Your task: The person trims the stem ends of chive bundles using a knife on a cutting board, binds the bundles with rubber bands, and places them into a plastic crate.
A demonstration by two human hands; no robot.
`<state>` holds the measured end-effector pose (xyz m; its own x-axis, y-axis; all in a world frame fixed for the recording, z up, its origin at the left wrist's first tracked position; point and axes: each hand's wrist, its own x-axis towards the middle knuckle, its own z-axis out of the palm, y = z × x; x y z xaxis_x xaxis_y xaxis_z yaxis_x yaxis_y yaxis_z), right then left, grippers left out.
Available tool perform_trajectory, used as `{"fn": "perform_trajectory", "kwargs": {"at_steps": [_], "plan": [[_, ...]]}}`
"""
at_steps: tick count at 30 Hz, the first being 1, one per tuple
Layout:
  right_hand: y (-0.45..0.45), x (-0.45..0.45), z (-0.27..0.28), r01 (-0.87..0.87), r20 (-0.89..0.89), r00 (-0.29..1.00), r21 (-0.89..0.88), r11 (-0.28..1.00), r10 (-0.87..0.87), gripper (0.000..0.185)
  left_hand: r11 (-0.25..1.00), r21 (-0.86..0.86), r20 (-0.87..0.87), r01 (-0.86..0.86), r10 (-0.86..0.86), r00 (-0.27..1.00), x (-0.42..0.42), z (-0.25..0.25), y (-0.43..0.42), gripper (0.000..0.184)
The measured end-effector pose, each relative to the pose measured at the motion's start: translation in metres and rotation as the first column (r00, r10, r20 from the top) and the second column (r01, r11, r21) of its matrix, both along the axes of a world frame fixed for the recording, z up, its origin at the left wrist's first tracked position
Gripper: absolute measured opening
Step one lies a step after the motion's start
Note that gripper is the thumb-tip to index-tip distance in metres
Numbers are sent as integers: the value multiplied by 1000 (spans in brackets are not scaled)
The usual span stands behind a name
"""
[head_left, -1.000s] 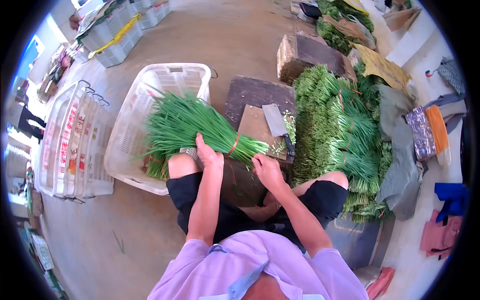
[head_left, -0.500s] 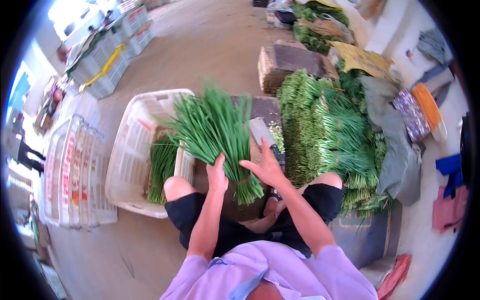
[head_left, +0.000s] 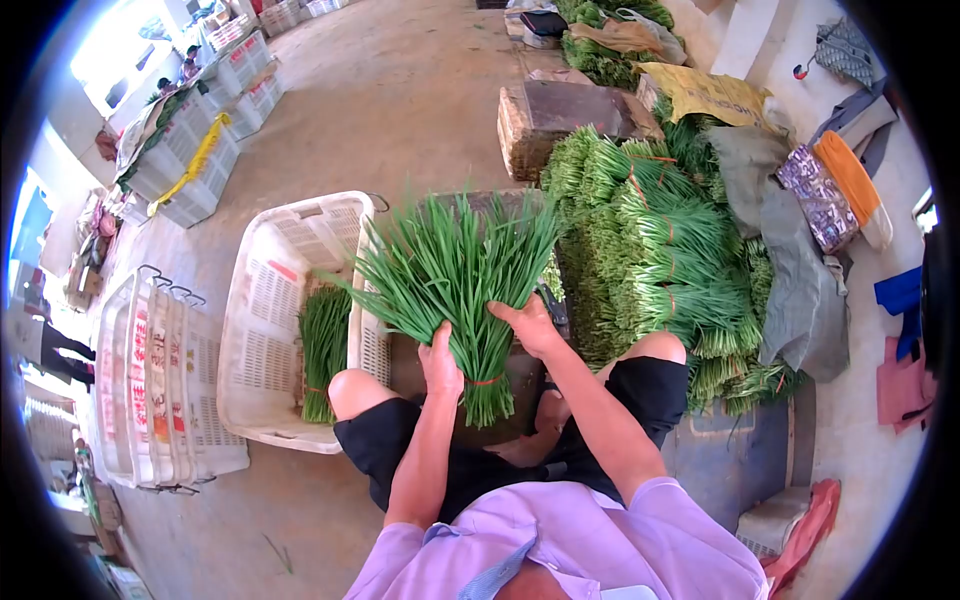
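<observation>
A big bunch of green chives point(head_left: 455, 275), tied near its pale stem ends with a red band point(head_left: 487, 381), stands between my knees with its leaves fanned out at the top. My left hand point(head_left: 441, 362) is closed round its left side, just above the band. On the right side, higher up, my right hand point(head_left: 526, 324) grips the leaves, its far fingers hidden behind them. Behind my right hand a dark knife handle point(head_left: 553, 302) shows in part; the bunch covers the blade. Another banded bunch of chives point(head_left: 323, 340) lies in the white plastic basket point(head_left: 262, 350) at my left.
Banded chives point(head_left: 640, 240) are piled high on my right, beside a grey sheet point(head_left: 795, 270). Nested white crates point(head_left: 165, 385) stand at far left, more crates point(head_left: 195, 170) beyond. A wooden box point(head_left: 565, 115) sits ahead. Chive scraps point(head_left: 278, 552) lie on the floor.
My right hand, spread beside the bunch before, has closed on its right side. The bunch stands more upright with its leaves fanned wider, now covering the knife blade. The view has shifted slightly.
</observation>
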<state>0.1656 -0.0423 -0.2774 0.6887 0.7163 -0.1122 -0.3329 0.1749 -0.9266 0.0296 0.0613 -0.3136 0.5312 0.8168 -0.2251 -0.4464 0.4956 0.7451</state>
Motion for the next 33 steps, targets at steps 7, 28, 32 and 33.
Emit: {"fn": "perform_trajectory", "kwargs": {"at_steps": [7,28,32,33], "plan": [[0,1,-1,-15,12,1000,-10,1000,15,43,1000,-15,-28,1,-2,1000,0,3,-2,39],[-2,30,129,48,361,928,-350,936,88,20,948,306,-351,93,22,936,-1,-2,-23,25],[10,41,105,-114,72,988,-248,962,135,24,920,379,-346,98,42,937,-1,-7,-31,22],[9,45,95,-121,-101,989,-161,980,105,25,920,380,-345,95,46,937,-2,-8,-30,22]]}}
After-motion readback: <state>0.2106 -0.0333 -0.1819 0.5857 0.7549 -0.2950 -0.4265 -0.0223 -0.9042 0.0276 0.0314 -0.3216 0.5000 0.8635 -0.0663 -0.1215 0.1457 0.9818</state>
